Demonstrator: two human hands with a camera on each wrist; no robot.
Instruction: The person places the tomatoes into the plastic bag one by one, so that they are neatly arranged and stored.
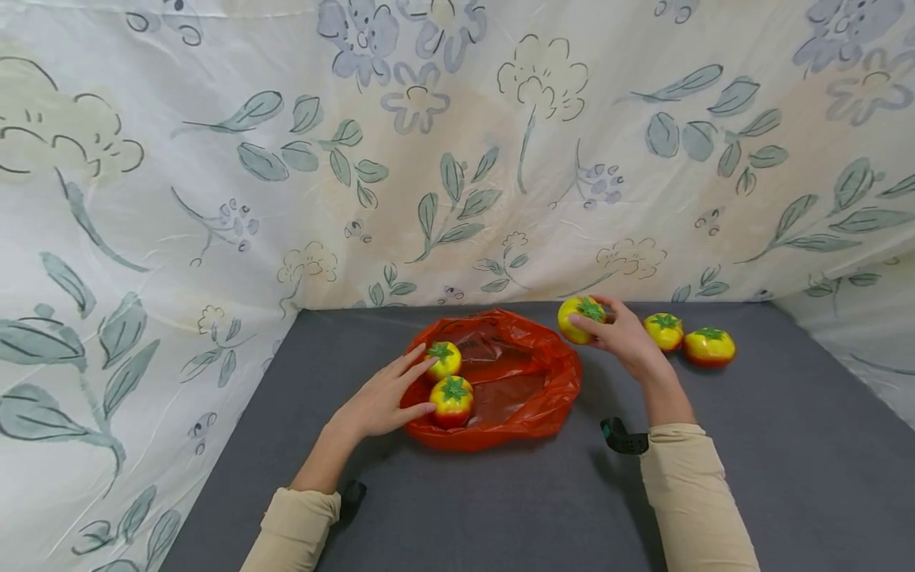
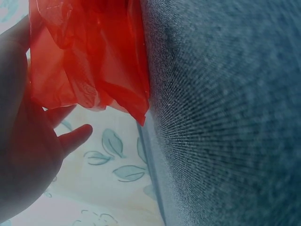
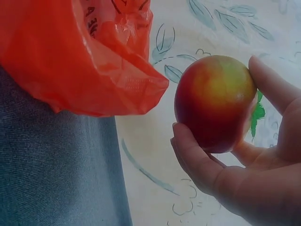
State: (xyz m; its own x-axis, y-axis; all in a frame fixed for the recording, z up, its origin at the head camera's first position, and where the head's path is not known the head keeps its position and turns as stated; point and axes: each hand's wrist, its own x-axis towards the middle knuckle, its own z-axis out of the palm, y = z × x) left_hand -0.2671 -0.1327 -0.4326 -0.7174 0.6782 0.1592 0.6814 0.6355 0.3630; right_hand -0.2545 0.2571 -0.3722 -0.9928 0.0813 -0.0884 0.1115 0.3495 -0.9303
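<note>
In the head view a red plastic bag (image 1: 565, 389) lies with its mouth spread wide. Two yellow-and-red fruits with green leafy tops, an upper fruit (image 1: 445, 359) and a lower fruit (image 1: 453, 403), sit at its left side. My left hand (image 1: 375, 397) reaches over the bag's left rim, fingers spread, with fingertips and thumb right at these fruits. My right hand (image 1: 623, 338) holds another such fruit (image 1: 572, 322) beyond the bag's right rim. The right wrist view shows this fruit (image 3: 211, 103) between thumb and fingers, beside the bag (image 3: 89, 70). The left wrist view shows the bag's crumpled side (image 2: 94, 61).
Two more fruits of the same kind, one (image 1: 663, 332) and another (image 1: 710, 347), stand side by side to the right of my right hand. A dark grey cloth (image 1: 486, 508) covers the table. Behind it hangs a floral curtain (image 1: 457, 159).
</note>
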